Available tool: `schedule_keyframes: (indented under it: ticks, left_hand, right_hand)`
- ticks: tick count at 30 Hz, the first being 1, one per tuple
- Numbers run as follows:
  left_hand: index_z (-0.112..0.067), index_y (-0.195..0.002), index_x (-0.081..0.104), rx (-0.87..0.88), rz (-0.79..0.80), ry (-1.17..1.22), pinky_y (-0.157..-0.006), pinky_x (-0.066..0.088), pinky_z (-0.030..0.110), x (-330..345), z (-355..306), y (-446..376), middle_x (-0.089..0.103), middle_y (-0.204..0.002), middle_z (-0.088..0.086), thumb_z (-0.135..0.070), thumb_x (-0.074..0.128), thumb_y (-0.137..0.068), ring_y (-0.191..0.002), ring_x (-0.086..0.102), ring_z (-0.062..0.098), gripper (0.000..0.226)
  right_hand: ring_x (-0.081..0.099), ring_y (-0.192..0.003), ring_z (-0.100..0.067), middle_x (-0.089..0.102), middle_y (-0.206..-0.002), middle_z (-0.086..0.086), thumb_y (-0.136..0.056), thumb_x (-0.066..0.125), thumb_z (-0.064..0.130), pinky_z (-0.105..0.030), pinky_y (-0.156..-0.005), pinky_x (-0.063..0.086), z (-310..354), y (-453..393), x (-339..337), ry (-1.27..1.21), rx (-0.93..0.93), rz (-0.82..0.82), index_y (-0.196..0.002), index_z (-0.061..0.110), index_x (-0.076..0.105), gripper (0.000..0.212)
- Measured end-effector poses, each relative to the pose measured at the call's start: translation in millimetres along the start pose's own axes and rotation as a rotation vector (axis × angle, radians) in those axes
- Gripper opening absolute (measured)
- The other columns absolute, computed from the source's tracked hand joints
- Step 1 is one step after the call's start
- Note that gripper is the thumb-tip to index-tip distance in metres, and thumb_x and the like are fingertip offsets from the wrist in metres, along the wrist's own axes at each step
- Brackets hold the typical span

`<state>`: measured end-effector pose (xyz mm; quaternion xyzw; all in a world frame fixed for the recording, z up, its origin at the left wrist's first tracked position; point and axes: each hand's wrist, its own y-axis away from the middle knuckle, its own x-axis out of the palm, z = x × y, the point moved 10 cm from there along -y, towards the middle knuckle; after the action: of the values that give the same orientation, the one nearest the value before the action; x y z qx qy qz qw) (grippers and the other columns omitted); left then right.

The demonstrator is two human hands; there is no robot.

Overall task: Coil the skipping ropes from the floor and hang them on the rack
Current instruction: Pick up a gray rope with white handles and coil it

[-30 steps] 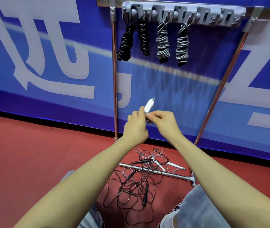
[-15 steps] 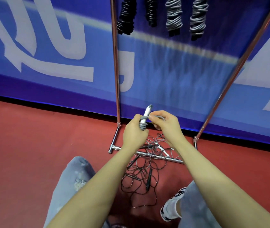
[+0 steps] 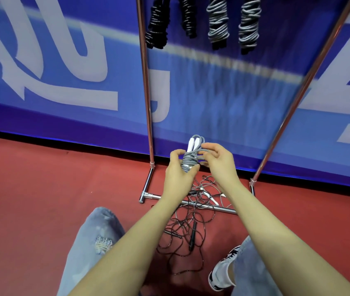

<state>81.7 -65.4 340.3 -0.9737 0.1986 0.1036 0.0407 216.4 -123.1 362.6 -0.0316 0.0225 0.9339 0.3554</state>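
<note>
A grey skipping rope [image 3: 191, 155] with two white handles sticking up is wound into a tight bundle in front of me. My left hand [image 3: 179, 170] grips the bundle from the left. My right hand [image 3: 218, 162] pinches a strand of the grey cord at the bundle's right side. Below my hands a tangle of black and grey ropes [image 3: 188, 223] lies on the red floor. On the rack [image 3: 145, 82] hang two black coils [image 3: 158, 26] and two grey coils [image 3: 217, 24]; the hooks are out of frame.
The rack's chrome base bar [image 3: 148, 195] crosses the floor under the tangle, with a slanted right post [image 3: 297, 99]. A blue banner wall [image 3: 52, 71] stands behind. My jeans-clad knees [image 3: 97, 238] and a sneaker [image 3: 223, 270] frame the rope pile.
The view has dropped, so the rack's hooks left the frame. The bundle in my hands has grown thicker with more grey turns, and both white handles now stand together at its top.
</note>
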Motion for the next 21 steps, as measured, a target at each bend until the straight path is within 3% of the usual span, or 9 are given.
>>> schedule_keyframes:
  ticks: [3,6,9,11,14,17,21]
  left_hand:
    - [-0.033,-0.107,0.04,0.023,0.037,0.005,-0.066,0.052,0.041,2,-7,4,0.066,-0.088,0.001,-0.019,0.07,-0.08,-0.068,0.063,0.02,0.044]
    - [-0.028,-0.113,0.04,0.075,0.114,-0.073,-0.062,0.051,0.043,6,-25,8,0.066,-0.093,0.002,-0.018,0.065,-0.085,-0.062,0.06,0.023,0.039]
    - [-0.01,-0.13,0.038,0.234,0.108,-0.352,-0.08,0.045,0.036,7,-48,13,0.063,-0.112,0.01,-0.019,0.058,-0.091,-0.097,0.06,0.028,0.045]
    - [-0.005,-0.141,0.031,0.315,0.089,-0.568,-0.087,0.04,0.039,12,-60,18,0.053,-0.125,0.014,-0.02,0.051,-0.094,-0.111,0.052,0.032,0.053]
    - [-0.005,-0.148,0.017,0.272,0.018,-0.843,-0.086,0.038,0.041,13,-68,27,0.045,-0.128,0.014,-0.026,0.043,-0.094,-0.112,0.047,0.035,0.063]
    - [-0.008,-0.143,0.025,0.168,-0.009,-0.82,-0.082,0.041,0.04,9,-62,31,0.049,-0.123,0.013,-0.031,0.051,-0.085,-0.106,0.05,0.037,0.067]
    - [-0.009,-0.124,0.034,0.074,-0.007,-0.757,-0.063,0.04,0.034,6,-53,26,0.06,-0.104,0.01,-0.024,0.059,-0.079,-0.092,0.06,0.034,0.054]
  right_hand:
    - [0.067,-0.08,-0.018,0.068,-0.095,-0.012,-0.088,0.048,-0.007,-0.024,-0.07,0.056,5,4,-7,-0.024,0.01,-0.06,-0.105,0.007,0.052,0.022]
    - [0.068,-0.089,-0.024,0.072,-0.093,-0.012,-0.086,0.046,-0.003,-0.039,-0.084,0.054,11,9,-8,0.079,-0.01,-0.047,-0.097,0.005,0.061,0.02]
    - [0.07,-0.088,-0.03,0.072,-0.09,-0.018,-0.085,0.046,-0.002,-0.041,-0.082,0.057,17,15,-9,0.063,0.003,-0.033,-0.085,-0.001,0.064,0.019]
    - [0.07,-0.086,-0.03,0.071,-0.089,-0.02,-0.086,0.045,-0.004,-0.038,-0.08,0.058,21,19,-11,0.018,0.013,-0.044,-0.08,0.0,0.062,0.019]
    - [0.066,-0.072,-0.02,0.067,-0.075,-0.013,-0.084,0.046,-0.007,-0.031,-0.072,0.057,27,28,-11,0.009,-0.003,-0.055,-0.072,0.002,0.059,0.02]
    - [0.063,-0.063,-0.009,0.067,-0.071,-0.005,-0.082,0.049,-0.01,-0.022,-0.063,0.052,31,40,-7,0.017,-0.039,0.002,-0.081,0.0,0.065,0.019]
    - [0.068,-0.075,-0.007,0.071,-0.088,-0.008,-0.082,0.041,-0.015,-0.017,-0.072,0.055,34,49,-3,0.02,-0.065,0.112,-0.092,0.006,0.066,0.034]
